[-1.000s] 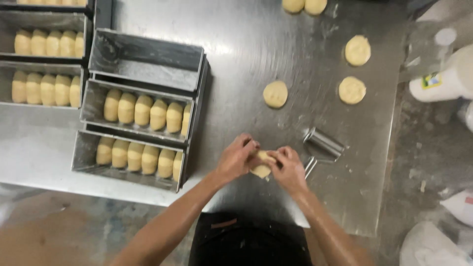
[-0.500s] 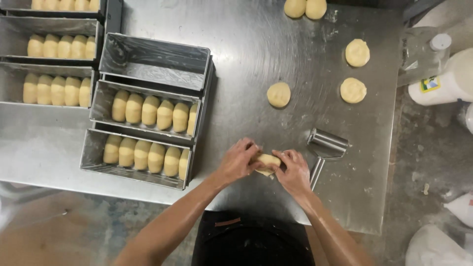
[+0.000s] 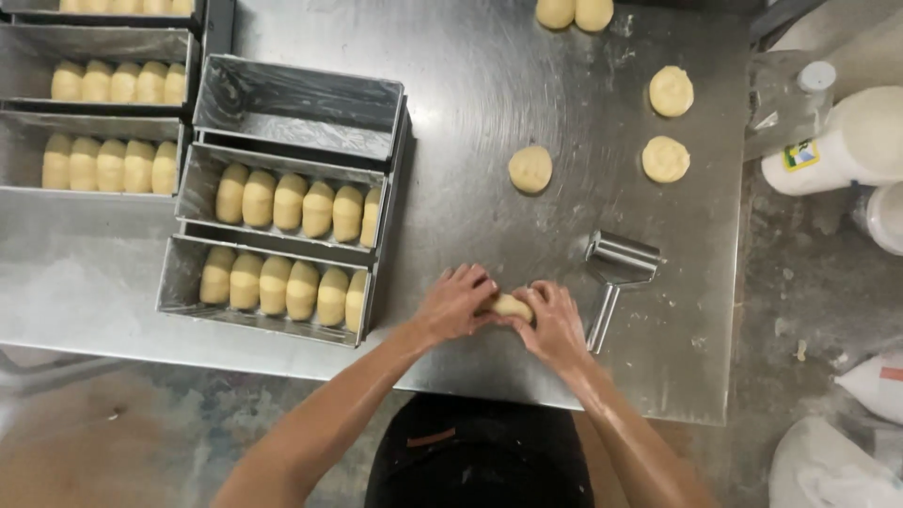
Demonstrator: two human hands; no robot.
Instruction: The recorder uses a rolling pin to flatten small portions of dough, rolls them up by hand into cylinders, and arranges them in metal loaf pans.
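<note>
Both hands, left hand (image 3: pixel 454 303) and right hand (image 3: pixel 553 325), close around a dough piece (image 3: pixel 511 307) near the table (image 3: pixel 489 113) front edge; roller (image 3: pixel 616 273) just right, bare steel beyond

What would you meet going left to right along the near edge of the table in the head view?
Filled near tin → left hand → dough piece → right hand → metal roller.

Dough piece (image 3: pixel 511 307) between both hands at the worktop's (image 3: pixel 489 94) near edge

Left hand (image 3: pixel 453 303) and right hand (image 3: pixel 553 325) flank it — roller (image 3: pixel 616 273) just right, three dough rounds (image 3: pixel 530 169) behind, loaf tins (image 3: pixel 282 202) holding dough rows to the left.
</note>
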